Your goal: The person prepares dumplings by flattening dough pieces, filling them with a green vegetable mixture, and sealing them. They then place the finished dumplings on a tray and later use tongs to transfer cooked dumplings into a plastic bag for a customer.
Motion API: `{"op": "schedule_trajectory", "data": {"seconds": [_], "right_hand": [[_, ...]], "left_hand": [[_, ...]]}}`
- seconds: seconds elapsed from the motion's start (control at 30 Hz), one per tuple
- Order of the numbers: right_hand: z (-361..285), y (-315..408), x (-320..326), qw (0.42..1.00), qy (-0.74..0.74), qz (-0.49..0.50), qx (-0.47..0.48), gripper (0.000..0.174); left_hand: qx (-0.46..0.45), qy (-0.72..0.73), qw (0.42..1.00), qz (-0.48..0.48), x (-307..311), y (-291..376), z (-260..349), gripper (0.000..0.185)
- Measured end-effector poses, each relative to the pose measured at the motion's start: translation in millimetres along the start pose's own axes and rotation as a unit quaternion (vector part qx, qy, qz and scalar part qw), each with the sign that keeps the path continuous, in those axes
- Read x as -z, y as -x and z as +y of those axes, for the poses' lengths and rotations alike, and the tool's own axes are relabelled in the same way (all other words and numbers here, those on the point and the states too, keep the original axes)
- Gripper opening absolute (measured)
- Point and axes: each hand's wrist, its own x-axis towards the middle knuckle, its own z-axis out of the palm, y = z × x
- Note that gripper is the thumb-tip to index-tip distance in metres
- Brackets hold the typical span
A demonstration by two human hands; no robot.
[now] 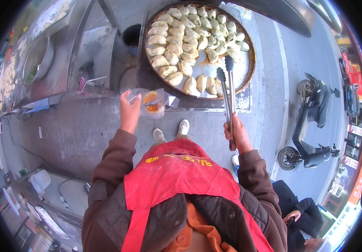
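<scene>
My left hand (131, 108) grips the top of a clear plastic bag (139, 110). Inside the bag lie browned dumplings (151, 102); their exact number is hard to tell. A pair of metal tongs (230, 97) is in my right hand (238, 129), its dark tips apart with nothing between them, over the lower right of a large round pan (252, 63). Many plump, pale dumplings (174, 48) fill the left and upper part of the pan, and several more stand along its near rim. Bare metal shows at the pan's lower right.
To the left, a metal worktable (51, 83) bears a steel bowl (47, 60) with chopped greens and pieces of dough (9, 75). A black scooter (308, 126) is parked on the street at right. A person in dark clothes (307, 214) is at lower right, and a white bucket (41, 180) stands at lower left.
</scene>
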Motion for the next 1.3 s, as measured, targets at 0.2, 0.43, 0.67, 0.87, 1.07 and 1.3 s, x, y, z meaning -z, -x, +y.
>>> {"op": "schedule_trajectory", "data": {"seconds": [0.2,0.43,0.67,0.87,1.07,1.3], "right_hand": [[-8.9,-25.7,49.3,0.979,-0.197,-0.029,-0.049,0.043],[-22.4,-121.5,77.2,0.971,-0.231,-0.030,-0.054,0.042],[-52.2,-201.7,74.3,0.980,-0.199,-0.026,-0.011,0.039],[-36.7,-204.0,83.5,0.994,-0.005,0.061,0.086,0.030],[-41.1,-137.1,69.5,0.987,0.056,0.096,0.113,0.026],[-47.8,-11.6,22.8,0.974,0.196,-0.036,0.111,0.024]], "left_hand": [[0.015,-0.016,0.998,-0.056,19.5,-18.5,-14.4,0.044],[0.051,-0.071,0.996,-0.001,20.0,-12.5,-17.4,0.038],[-0.005,-0.183,0.983,-0.016,29.6,-9.3,-8.7,0.029],[0.008,-0.210,0.978,0.010,18.8,-1.7,16.2,0.029],[0.065,-0.132,0.988,-0.050,32.8,-22.7,-9.1,0.035],[0.083,0.004,0.990,-0.112,27.8,-24.3,20.6,0.038]]}}
